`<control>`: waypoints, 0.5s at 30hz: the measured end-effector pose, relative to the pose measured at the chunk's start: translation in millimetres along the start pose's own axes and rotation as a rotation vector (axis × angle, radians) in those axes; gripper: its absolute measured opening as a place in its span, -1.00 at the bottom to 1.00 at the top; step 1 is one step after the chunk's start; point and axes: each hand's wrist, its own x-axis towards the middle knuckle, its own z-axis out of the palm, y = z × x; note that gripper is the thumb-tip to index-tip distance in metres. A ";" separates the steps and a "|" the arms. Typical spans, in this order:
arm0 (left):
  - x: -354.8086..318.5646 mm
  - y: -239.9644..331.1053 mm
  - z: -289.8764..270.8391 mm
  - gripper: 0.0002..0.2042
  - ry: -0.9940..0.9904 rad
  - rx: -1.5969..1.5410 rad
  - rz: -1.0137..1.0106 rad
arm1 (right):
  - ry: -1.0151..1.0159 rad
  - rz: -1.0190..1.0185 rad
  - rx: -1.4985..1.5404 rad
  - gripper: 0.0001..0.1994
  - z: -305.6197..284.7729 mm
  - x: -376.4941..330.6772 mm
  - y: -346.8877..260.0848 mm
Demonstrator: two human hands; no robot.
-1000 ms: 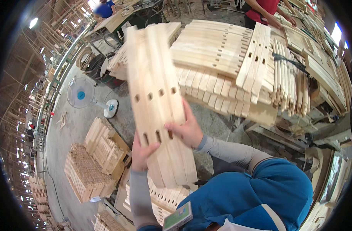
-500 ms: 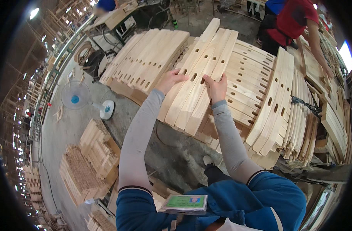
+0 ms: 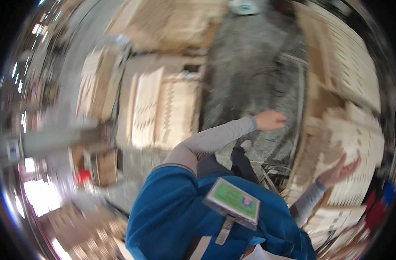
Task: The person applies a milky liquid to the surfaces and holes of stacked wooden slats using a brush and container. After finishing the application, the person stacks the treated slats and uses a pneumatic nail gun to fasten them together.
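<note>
The picture is blurred by a fast head turn. My left hand [image 3: 270, 120] hangs over the grey concrete floor [image 3: 245, 73] with loosely curled fingers and holds nothing. My right hand [image 3: 339, 170] is open, palm up, fingers spread, just in front of a stack of pale slotted wooden boards [image 3: 356, 143] at the right. It may touch the boards; the blur hides that. Both arms wear grey sleeves under a blue vest [image 3: 172, 212] with a green badge [image 3: 232, 203] clipped on.
More stacks of slotted boards [image 3: 163, 108] lie on the floor to the left and ahead. Another pile of boards [image 3: 341, 56] fills the upper right. Small wooden pieces in crates [image 3: 94, 238] sit at the lower left. A red object [image 3: 82, 177] stands near a box.
Both hands have let go of the bundle of boards they held over the pile. My view has swung round sharply, and the hands have dropped apart and lower.
</note>
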 end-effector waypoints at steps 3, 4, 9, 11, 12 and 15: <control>-156.8 -121.0 4.9 -0.51 0.134 0.147 -0.370 | -0.318 -0.059 0.060 -0.58 44.7 -39.4 -37.3; -215.1 -159.0 13.2 -0.52 0.130 0.211 -0.518 | -0.414 -0.004 0.117 -0.59 65.1 -52.7 -49.4; -432.9 -243.1 8.0 -0.45 0.376 -0.140 -1.151 | -1.044 0.157 0.209 -0.68 163.6 -176.9 -91.6; -510.3 -281.9 17.0 -0.37 0.823 -0.270 -1.299 | -1.254 0.220 0.250 -0.69 202.6 -235.2 -101.1; -525.9 -296.3 12.4 -0.34 0.999 -0.506 -1.346 | -1.370 0.205 0.231 -0.69 217.8 -265.7 -101.4; -556.7 -331.5 -5.0 -0.23 1.551 -1.129 -1.346 | -1.636 0.088 0.089 -0.68 260.0 -352.1 -87.5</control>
